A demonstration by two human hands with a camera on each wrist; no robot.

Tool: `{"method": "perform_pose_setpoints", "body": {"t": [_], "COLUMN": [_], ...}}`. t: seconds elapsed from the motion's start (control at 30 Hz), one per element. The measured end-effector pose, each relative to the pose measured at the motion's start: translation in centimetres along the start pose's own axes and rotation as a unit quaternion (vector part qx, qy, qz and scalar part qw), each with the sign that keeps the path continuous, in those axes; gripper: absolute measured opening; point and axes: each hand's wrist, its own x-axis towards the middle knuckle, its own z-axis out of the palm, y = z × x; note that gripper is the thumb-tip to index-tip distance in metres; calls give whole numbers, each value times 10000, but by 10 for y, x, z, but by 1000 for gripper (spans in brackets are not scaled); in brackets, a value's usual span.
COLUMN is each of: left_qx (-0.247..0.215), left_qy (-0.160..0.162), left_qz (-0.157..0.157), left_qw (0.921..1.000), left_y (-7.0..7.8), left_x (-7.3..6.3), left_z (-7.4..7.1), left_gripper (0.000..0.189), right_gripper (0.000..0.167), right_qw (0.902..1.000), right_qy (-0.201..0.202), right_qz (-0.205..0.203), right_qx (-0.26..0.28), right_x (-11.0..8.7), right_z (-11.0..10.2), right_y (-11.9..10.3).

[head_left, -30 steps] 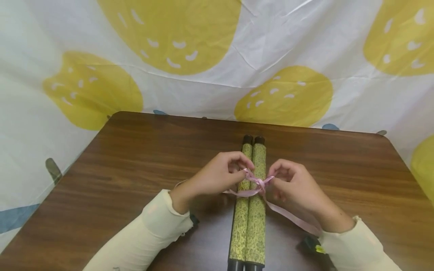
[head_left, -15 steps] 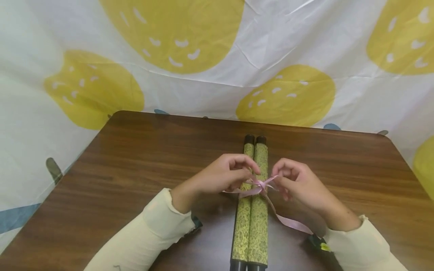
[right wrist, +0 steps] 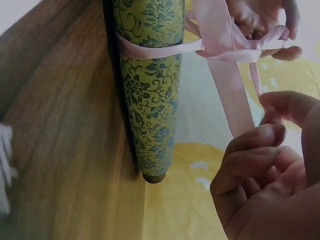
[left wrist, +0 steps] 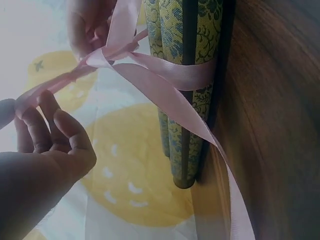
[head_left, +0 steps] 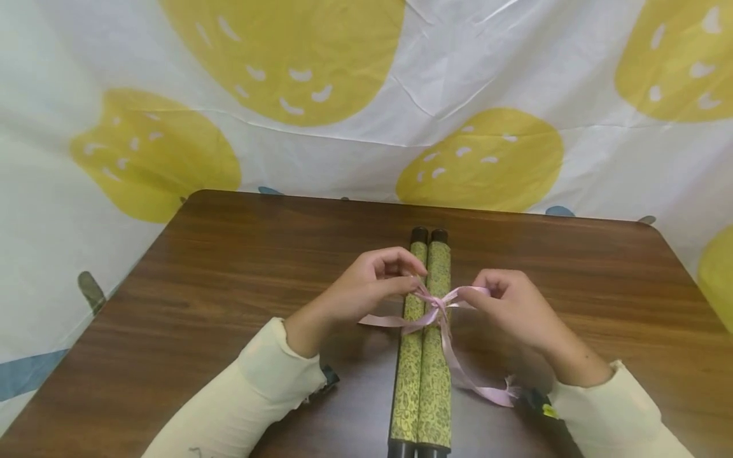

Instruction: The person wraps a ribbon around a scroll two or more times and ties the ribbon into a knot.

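A hand scroll (head_left: 433,394), wound into two rolls side by side, lies lengthwise on the table. Its covering is yellow-green floral brocade, with black knobs at the ends. Pink ribbon (head_left: 439,304) circles both rolls and is knotted on top, with a loop pulled out to each side. My left hand (head_left: 363,286) pinches the left loop between thumb and fingertips, above the left roll. Right of the scroll, my right hand (head_left: 518,312) pinches the other loop. The left wrist view shows one ribbon tail (left wrist: 185,112) hanging past the rolls; the right wrist view shows brocade (right wrist: 150,100) under the band.
The dark brown wooden table (head_left: 229,254) has rounded far corners. Behind it hangs a white cloth (head_left: 332,159) with large yellow fruit prints. A frayed ribbon end (head_left: 504,395) lies near the right sleeve (head_left: 613,407). Dark wrist gear shows beside both cuffs.
Both hands have drawn apart, the right one farther right, and the loops are stretched longer. The right tail now hangs lower with its frayed end showing; the scroll stays put.
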Motion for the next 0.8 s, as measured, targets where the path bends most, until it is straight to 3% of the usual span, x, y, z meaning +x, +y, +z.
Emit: {"method": "perform_pose_setpoints", "body": {"t": [0.2,0.33,0.43,0.6,0.8], "left_qx": [-278,-496,-689,-924,-1149], "left_qy": [-18,20,53,196,224], "left_qz": [-121,-68,61,134,134], "left_qw": [9995,9987,9976,9954,9930], "left_y": [-2,-4,-6,-8,-8], "left_x": [2,3,3,1,1], "left_z": [3,6,9,12,10], "left_gripper": [21,20,19,22,22], "right_gripper": [34,32,30,34,35], "right_qw": [9982,9927,9829,9715,9484], "right_qy": [579,747,808,837,453], "right_qz": [-1,9,38,17,-28], "right_qx": [158,948,1655,2218,3139], "right_x": [-1,-1,1,2,2], "right_z": [-5,-5,-4,-2,0], "right_y": [2,4,5,4,3]}}
